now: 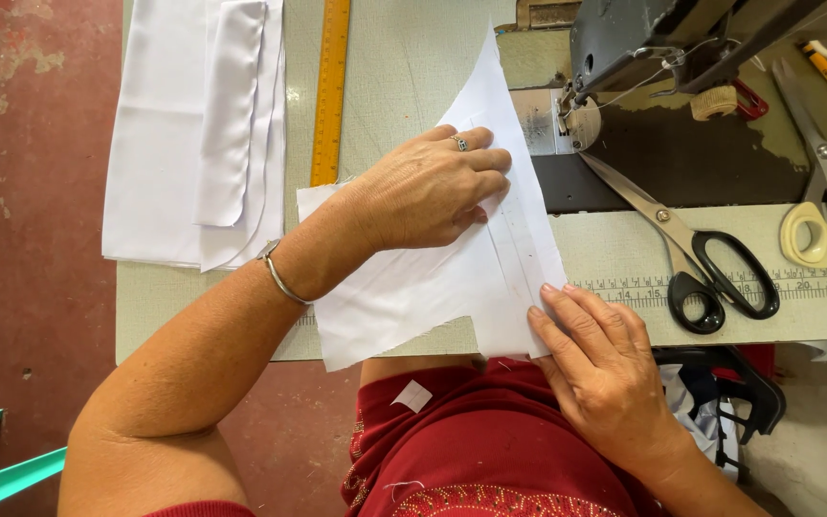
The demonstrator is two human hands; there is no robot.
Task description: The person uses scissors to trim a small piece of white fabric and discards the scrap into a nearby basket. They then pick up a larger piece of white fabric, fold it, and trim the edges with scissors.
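White folded fabric piece (452, 278) on green sewing table (413, 57) | left hand (433, 187) flat on it, fingers together, toward 3 o'clock | right hand (600, 359) at 5 o'clock, fingertips pressing fabric's lower edge

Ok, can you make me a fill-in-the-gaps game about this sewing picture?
1. Both hands press flat on a piece of ____ cloth.
2. The left hand wears a ____ on one finger.
3. The scissors with ____ handles lie nearest the right hand.
Missing words: white; ring; black
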